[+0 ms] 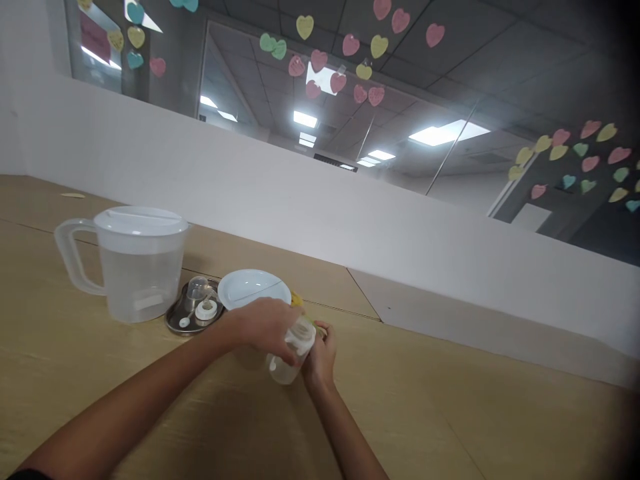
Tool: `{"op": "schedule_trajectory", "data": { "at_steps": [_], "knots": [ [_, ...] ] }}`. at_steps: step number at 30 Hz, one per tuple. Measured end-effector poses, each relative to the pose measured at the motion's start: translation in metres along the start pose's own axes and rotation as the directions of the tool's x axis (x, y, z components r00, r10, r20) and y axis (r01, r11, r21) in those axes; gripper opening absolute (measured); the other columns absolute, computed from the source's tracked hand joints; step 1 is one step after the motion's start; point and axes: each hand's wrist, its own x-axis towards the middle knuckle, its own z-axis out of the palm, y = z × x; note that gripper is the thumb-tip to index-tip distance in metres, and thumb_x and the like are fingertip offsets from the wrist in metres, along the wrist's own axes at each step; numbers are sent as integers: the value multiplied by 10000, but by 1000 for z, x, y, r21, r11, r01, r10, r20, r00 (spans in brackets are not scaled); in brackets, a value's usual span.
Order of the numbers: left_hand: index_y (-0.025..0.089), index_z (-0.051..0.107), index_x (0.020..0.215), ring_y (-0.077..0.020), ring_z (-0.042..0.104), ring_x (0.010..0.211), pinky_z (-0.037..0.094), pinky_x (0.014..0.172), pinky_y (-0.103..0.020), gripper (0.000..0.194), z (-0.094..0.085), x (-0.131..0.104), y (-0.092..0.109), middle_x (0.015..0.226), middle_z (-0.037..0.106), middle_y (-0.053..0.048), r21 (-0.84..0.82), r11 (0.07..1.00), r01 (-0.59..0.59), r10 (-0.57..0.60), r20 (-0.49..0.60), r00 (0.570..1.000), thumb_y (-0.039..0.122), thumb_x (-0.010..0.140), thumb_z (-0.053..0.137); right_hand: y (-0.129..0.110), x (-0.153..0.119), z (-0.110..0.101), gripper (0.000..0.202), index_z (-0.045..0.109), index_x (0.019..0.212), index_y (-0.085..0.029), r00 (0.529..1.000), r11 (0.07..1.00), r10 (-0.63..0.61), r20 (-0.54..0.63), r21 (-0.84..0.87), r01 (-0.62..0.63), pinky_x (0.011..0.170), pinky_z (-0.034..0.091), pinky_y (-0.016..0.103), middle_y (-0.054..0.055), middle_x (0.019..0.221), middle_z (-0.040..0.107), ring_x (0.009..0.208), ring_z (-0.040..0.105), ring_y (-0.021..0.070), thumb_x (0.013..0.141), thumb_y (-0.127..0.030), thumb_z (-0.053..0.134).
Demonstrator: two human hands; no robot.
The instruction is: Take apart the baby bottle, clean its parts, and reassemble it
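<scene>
A clear baby bottle [286, 371] without its top is tilted over the table, its mouth towards the upper right. My left hand [267, 330] is wrapped round it from the left. Against the bottle's right side, my right hand [323, 357] has its fingers curled in. A yellow-green thing [297, 299] shows behind the bottle and by my right fingertips; what it is, I cannot make out. Just left of my hands, a metal tray [175, 325] holds a clear dome cap [197, 287], a white collar ring [206, 309] and a small white straw weight [185, 322].
A lidded plastic jug [143, 280] with liquid in it stands at the left. Behind my left hand is a white dish [233, 283] with a thin rod [260, 291] across it. A white wall [300, 207] below a window bounds the table's back.
</scene>
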Motion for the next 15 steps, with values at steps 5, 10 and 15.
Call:
{"op": "schedule_trajectory", "data": {
  "at_steps": [5,10,15],
  "knots": [
    [176,601,908,-241,620,826,438,666,-274,409,6,1,7,906,656,-64,77,997,-9,1,104,995,425,603,712,3,1,-7,236,507,805,-163,977,905,-92,194,-393,163,493,330,211,-17,589,554,544,508,143,628,-301,581],
    [185,598,888,-233,624,821,439,646,-260,384,7,3,-6,919,653,-52,124,990,71,-97,214,972,354,566,722,-6,-4,-6,98,543,817,-175,941,568,-138,310,-753,331,492,215,214,-7,603,577,535,496,137,720,-187,530],
    [217,569,992,-237,614,845,421,630,-256,508,7,2,-20,963,641,-46,115,989,88,-114,246,963,325,525,738,-11,-11,-3,83,540,856,-169,917,425,-80,391,-819,386,510,194,218,12,640,594,597,519,146,791,-141,496]
  ]
}}
